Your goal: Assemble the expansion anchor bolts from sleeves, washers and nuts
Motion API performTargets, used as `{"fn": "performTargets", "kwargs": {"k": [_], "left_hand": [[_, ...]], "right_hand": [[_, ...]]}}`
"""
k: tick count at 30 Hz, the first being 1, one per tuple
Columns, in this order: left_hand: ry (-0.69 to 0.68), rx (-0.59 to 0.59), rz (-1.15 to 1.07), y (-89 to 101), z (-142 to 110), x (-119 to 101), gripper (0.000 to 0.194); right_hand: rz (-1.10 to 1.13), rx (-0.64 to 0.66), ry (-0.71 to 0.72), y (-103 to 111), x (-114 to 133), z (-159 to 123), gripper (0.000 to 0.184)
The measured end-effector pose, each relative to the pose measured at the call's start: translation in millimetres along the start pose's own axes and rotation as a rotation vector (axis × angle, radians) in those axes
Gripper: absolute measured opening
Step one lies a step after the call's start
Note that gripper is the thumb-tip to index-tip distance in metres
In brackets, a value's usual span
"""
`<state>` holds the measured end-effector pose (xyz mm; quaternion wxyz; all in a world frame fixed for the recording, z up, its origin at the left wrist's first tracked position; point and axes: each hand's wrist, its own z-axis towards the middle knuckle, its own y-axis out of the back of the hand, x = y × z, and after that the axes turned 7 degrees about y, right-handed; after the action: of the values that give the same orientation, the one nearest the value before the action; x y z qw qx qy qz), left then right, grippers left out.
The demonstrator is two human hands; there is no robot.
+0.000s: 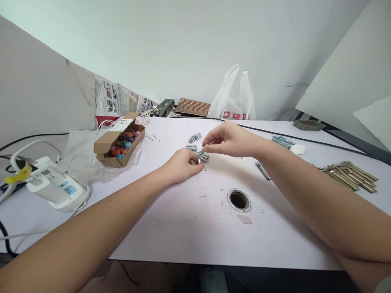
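Observation:
My right hand point(230, 140) pinches a short silver metal sleeve point(201, 151) between thumb and fingertips. Just below it, my left hand point(185, 166) rests low at the table, its thumb and fingers closed on a small metal piece point(199, 160) whose kind I cannot make out. The two pieces meet or overlap; which of these, I cannot tell. Several more metal sleeves point(205, 157) lie behind my left fingers, partly hidden. Beyond them sits a cluster of nuts point(196, 137). Under my right forearm lies an expansion bolt point(263, 171).
Brass-coloured bolts point(351, 176) and silver bolts point(282, 141) lie at the right. A cardboard box point(117, 160) of colourful pieces and a white power adapter point(58, 189) stand left. The white table point(183, 228) has a round hole point(239, 200). A plastic bag point(233, 99) stands behind.

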<state>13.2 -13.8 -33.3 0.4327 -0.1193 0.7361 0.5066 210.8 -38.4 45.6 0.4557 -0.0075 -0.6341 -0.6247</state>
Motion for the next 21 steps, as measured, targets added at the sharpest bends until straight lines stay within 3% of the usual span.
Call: {"fn": "performTargets", "kwargs": {"k": [6, 15, 21], "left_hand": [[-0.012, -0.042, 0.091, 1.1, -0.1, -0.9, 0.029], [-0.119, -0.041, 0.211, 2.8, 1.1, -2.3, 0.027], [-0.108, -0.075, 0.247, 1.4, 1.7, -2.9, 0.032]], "right_hand": [[-0.029, -0.02, 0.088, -5.6, -0.2, 2.8, 0.023], [0.069, -0.084, -0.001, -8.9, -17.6, 5.4, 0.024], [0.104, -0.06, 0.022, -5.9, -10.6, 3.7, 0.023]]}}
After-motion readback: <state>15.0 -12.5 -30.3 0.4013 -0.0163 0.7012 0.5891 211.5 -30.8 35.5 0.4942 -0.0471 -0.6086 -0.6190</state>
